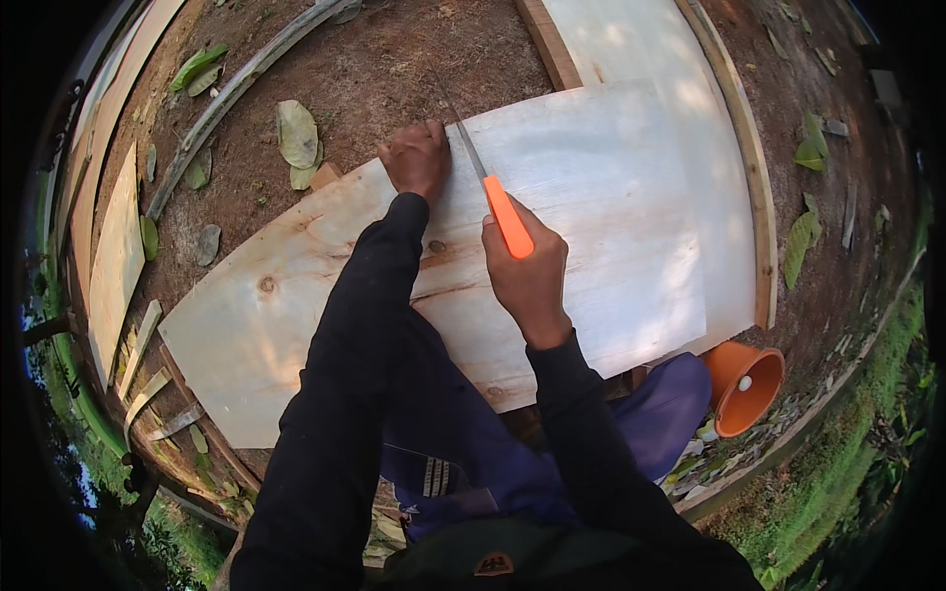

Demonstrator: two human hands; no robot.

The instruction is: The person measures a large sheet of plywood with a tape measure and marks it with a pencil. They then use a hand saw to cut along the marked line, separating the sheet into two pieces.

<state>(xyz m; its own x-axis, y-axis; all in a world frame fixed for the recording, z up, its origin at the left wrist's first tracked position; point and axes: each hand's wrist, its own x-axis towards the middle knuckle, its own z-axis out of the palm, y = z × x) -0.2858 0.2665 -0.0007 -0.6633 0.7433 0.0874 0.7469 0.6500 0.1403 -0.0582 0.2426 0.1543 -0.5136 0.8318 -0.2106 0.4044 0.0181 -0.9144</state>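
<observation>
A pale plywood sheet (591,286) with brown knots and streaks lies across in front of me, over my legs. My right hand (529,281) is closed around the orange handle of a handsaw (506,219). The saw's thin blade is seen nearly edge-on, slanting up and left across the sheet's far edge. Whether its teeth are in the wood I cannot tell. Just left of the blade, my left hand (416,158) presses on the far edge of the plywood, fingers curled over it. The undersides of those fingers are hidden.
Another pale sheet (724,187) lies beneath at the right, bordered by a wooden batten (739,128). An orange bucket (747,389) lies tipped near my right knee. Brown ground holds dry leaves (298,135) and a long curved strip (241,89). Plywood offcuts (116,261) stand at left.
</observation>
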